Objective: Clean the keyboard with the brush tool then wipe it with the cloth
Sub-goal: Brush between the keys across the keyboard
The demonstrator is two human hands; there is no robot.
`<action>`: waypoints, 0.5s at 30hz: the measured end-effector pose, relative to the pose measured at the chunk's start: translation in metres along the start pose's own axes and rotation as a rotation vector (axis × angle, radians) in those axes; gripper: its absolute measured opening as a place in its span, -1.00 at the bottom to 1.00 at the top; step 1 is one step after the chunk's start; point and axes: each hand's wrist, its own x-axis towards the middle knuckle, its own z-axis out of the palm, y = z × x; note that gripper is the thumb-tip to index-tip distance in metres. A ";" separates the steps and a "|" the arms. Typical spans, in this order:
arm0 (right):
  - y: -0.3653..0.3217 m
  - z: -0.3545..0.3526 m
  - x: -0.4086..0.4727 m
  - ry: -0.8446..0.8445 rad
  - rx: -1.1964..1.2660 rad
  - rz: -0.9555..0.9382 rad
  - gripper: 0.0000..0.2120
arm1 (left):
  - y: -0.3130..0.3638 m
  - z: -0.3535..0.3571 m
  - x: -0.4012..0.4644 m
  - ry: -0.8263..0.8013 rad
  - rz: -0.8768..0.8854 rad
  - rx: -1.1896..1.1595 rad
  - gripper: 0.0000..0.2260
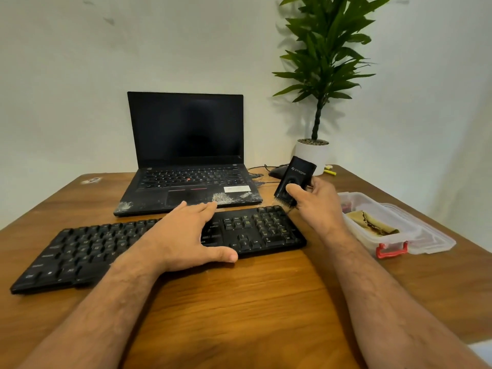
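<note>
Keyboard (159, 243) under left hand (183, 235) — right hand (316, 201) grips brush tool (294, 179).

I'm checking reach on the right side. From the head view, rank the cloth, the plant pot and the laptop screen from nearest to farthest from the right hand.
1. Cloth, in the plastic box just right of the right hand.
2. Plant pot, behind the hand, by the wall.
3. Laptop screen, far to its left and back.

Plain pale wall (80, 75) behind, faintly scuffed. Wood-grain table (239, 302) filling foreground. Potted plant (323, 62) in right rear corner, white pot.
</note>
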 end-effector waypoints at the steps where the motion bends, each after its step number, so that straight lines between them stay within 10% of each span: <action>1: -0.003 -0.004 -0.003 -0.002 0.009 -0.003 -0.90 | 0.002 0.000 -0.001 0.046 0.027 -0.015 0.18; 15: -0.015 -0.096 -0.084 -0.316 -0.315 0.223 -0.60 | 0.068 0.021 -0.028 0.273 0.151 0.038 -0.38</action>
